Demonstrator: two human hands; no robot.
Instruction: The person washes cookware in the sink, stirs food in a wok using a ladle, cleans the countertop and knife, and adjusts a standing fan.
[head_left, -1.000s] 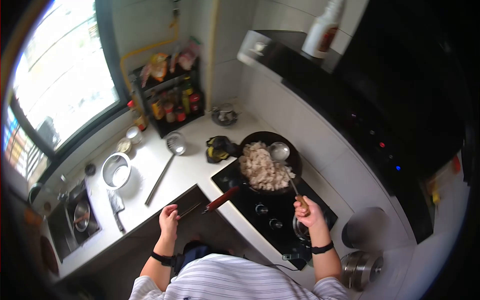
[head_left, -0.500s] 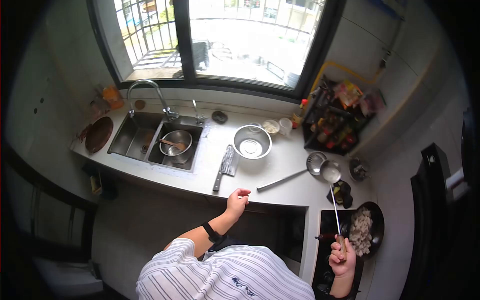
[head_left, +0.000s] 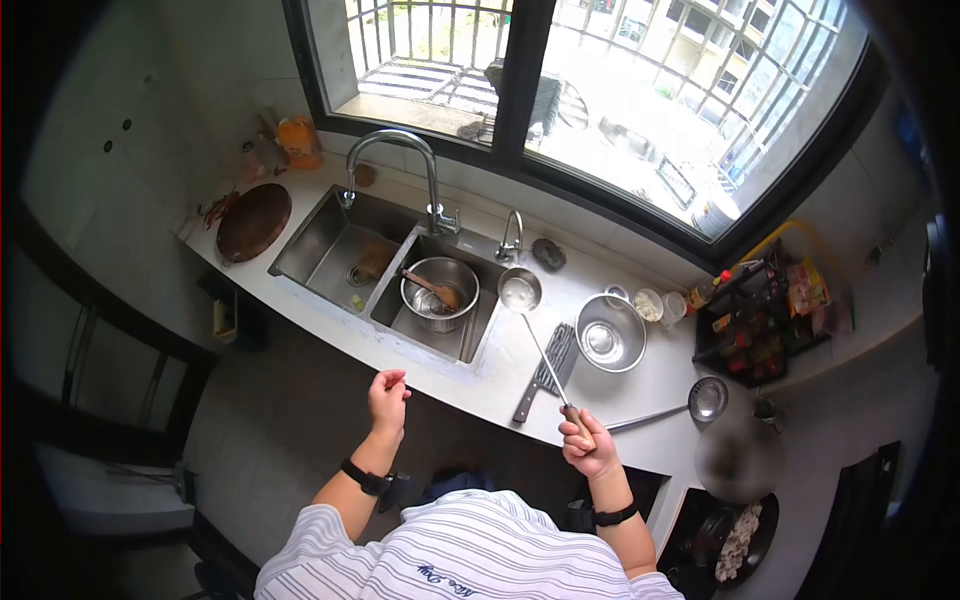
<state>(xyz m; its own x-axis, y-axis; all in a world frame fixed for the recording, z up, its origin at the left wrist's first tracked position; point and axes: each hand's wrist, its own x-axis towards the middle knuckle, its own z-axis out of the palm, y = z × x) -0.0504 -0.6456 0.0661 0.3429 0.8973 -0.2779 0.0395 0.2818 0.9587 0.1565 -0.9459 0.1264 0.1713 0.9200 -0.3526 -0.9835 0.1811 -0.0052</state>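
Counter [head_left: 640,450], white, running across beyond both hands. Double sink [head_left: 335,240], steel, set into it ahead of the left hand. Wok [head_left: 768,522], dark, on the right hand's outer side and nearer the body, holding pale food pieces [head_left: 738,545]. Steel bowl [head_left: 600,345], wide, ahead of the right hand and slightly outward. Round brown board [head_left: 255,222], farther out to the left hand's left, beyond the sink. Metal pot [head_left: 440,262], in the sink compartment nearer the right hand. Ladle [head_left: 520,290], in the right hand [head_left: 590,445], its fingers clamped around the wooden grip; the cup reaches forward and leftward, over the sink's right edge. Skimmer [head_left: 708,398], lying outward of the right hand. Cleaver [head_left: 555,360], flat just ahead of that hand, partly crossed by the ladle's shaft. Left hand [head_left: 388,400], raised before the counter's edge, fingers loosely bent and partly apart. Wooden spatula [head_left: 435,288], in the pot, ahead of the left hand.
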